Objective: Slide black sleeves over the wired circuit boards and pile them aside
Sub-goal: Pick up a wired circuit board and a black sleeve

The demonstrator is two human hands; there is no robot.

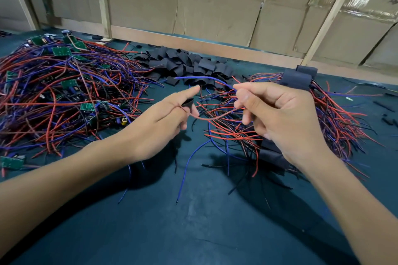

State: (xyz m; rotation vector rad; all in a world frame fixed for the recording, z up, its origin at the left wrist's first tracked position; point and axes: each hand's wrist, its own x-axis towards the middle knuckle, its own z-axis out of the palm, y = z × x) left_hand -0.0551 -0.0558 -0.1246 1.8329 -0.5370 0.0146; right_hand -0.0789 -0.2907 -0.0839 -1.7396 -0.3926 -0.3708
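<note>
Left hand (pixel 170 114): index finger straight and pointing away; thumb and the other fingers curled, pinching a short black sleeve (pixel 188 103) with its mouth turned toward the right hand. Held so, most likely, to keep the opening ready for the wires.
Right hand (pixel 280 114): fingers curled; thumb and forefinger pinch a blue wire (pixel 204 77), lower fingers catch a red wire (pixel 215 116) that bows across to the sleeve. Gathered thus, probably, to lead the ends in together.
Board in hand: not seen; hidden behind the right hand or below it, cannot tell which.
Sleeve look: matt black, flattened tube, soft, partly covered by the fingers.
Unsleeved stock: tangled heap of wired circuit boards (pixel 64 84) on the left, green boards showing among red, blue and black leads.
Sleeve supply: loose pile of black sleeves (pixel 189 65) at the back centre, within reach of either hand.
Finished pile (pixel 305 114): right side, leads fanned toward the wearer, sleeved ends stacked at the far edge (pixel 298 77).
Surface: dark green table mat (pixel 193 221); cardboard wall (pixel 215 6) behind.
Stage, judged: threading just starting, sleeve not yet over any board.
</note>
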